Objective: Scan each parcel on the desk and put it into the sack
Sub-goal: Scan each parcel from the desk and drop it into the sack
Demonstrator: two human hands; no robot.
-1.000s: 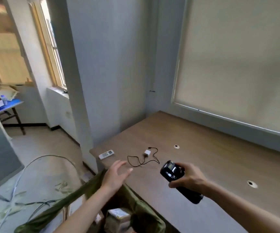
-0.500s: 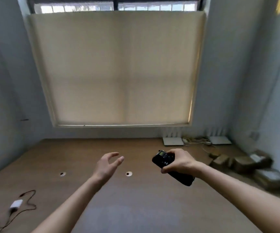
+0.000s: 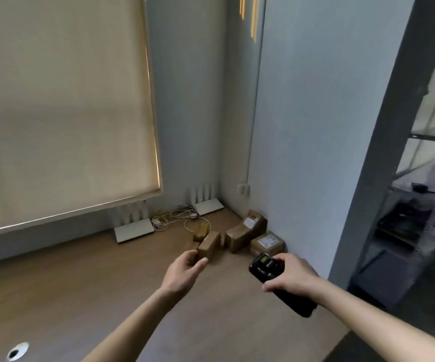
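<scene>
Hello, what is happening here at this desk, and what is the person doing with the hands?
A person is working through parcels on a wooden desk. The right hand grips a black handheld scanner. The left hand is open and reaches toward a small brown parcel, but holds nothing yet. Several more cardboard parcels lie in the desk's far corner by the wall. Two white routers and tangled cables sit behind them. No sack is in view.

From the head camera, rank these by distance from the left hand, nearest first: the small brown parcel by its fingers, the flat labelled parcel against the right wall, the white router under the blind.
1. Small brown parcel: just beyond the left hand, at its fingertips.
2. Flat labelled parcel: to the right, against the wall.
3. White router: back left, under the blind.
</scene>
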